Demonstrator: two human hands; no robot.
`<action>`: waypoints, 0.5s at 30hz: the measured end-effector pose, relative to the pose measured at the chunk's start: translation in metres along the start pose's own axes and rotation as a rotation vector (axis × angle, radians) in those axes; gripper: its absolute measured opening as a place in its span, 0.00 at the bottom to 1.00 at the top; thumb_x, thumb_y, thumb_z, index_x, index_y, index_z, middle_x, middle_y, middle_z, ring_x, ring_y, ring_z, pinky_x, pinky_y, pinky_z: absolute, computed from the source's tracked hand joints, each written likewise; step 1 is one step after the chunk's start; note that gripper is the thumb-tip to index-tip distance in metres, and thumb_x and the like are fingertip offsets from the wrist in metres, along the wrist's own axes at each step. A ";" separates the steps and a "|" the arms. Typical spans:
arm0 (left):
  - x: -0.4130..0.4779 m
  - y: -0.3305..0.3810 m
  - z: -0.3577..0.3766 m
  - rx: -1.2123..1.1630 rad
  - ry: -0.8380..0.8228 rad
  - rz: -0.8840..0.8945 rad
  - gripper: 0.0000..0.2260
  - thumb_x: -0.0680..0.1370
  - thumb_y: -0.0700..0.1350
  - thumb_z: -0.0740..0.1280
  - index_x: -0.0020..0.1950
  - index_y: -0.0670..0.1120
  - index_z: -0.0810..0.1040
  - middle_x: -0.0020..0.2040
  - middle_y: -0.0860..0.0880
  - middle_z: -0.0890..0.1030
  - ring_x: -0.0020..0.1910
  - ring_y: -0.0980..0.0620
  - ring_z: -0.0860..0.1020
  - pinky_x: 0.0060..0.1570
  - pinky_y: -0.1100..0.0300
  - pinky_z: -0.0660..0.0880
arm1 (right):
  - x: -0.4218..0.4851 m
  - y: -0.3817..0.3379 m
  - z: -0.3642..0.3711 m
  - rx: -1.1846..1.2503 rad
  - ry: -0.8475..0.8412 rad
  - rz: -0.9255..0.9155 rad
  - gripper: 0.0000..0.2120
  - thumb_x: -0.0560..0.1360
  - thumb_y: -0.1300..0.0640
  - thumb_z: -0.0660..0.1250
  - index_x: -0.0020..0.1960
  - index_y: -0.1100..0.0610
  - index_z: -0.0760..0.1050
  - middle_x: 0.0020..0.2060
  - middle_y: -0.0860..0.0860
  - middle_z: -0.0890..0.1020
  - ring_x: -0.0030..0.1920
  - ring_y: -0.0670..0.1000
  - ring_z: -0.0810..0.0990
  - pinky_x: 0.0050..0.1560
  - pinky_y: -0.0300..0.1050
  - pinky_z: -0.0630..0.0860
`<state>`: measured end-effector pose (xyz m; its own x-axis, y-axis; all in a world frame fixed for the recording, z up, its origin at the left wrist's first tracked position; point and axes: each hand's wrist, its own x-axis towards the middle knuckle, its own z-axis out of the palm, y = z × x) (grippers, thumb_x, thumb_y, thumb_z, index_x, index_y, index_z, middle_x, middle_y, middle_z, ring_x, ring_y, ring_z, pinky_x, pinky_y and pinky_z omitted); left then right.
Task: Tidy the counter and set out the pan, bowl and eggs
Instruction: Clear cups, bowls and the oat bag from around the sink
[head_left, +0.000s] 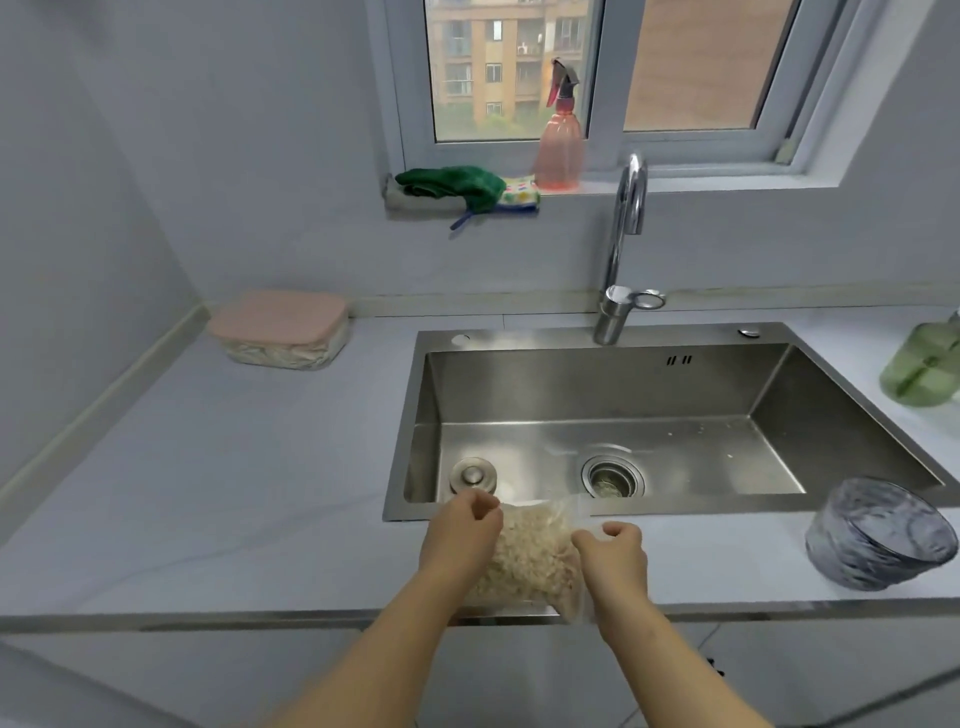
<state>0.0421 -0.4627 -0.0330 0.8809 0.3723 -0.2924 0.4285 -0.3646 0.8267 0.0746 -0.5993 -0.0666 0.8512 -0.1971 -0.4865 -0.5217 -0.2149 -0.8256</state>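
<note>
Head view: left hand and right hand, fingers curled, both pinch clear bag of pale flakes over near counter edge; glass bowl right.

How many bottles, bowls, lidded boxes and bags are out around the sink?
Bottles: 2, pink spray bottle on the sill, green bottle at right
Bowls: 1, grey bowl
Lidded boxes: 1, pink-lidded box
Bags: 1, clear bag
Total: 5

Both hands on grain bag
</note>
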 end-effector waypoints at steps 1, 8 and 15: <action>0.001 -0.001 0.002 0.051 0.002 0.026 0.11 0.79 0.46 0.60 0.60 0.49 0.75 0.54 0.54 0.76 0.49 0.56 0.73 0.50 0.60 0.71 | 0.004 0.001 0.000 -0.013 -0.024 0.021 0.23 0.75 0.58 0.64 0.68 0.58 0.63 0.63 0.57 0.70 0.60 0.59 0.72 0.56 0.51 0.70; 0.000 -0.018 0.010 0.579 0.040 0.229 0.12 0.79 0.53 0.58 0.62 0.61 0.72 0.64 0.64 0.70 0.67 0.55 0.62 0.63 0.58 0.59 | 0.019 0.005 -0.001 -0.112 -0.157 -0.044 0.11 0.75 0.64 0.57 0.35 0.56 0.66 0.32 0.51 0.70 0.33 0.50 0.66 0.33 0.41 0.63; 0.011 -0.029 0.012 0.482 0.026 0.310 0.12 0.78 0.50 0.62 0.61 0.57 0.74 0.63 0.61 0.70 0.69 0.57 0.60 0.68 0.62 0.57 | 0.014 -0.001 -0.003 -0.073 -0.194 -0.108 0.10 0.78 0.62 0.58 0.39 0.57 0.72 0.36 0.51 0.75 0.39 0.51 0.72 0.43 0.45 0.70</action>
<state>0.0415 -0.4585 -0.0658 0.9774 0.2044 -0.0546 0.1997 -0.8056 0.5578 0.0872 -0.6045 -0.0719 0.8940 0.0166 -0.4478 -0.4235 -0.2951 -0.8565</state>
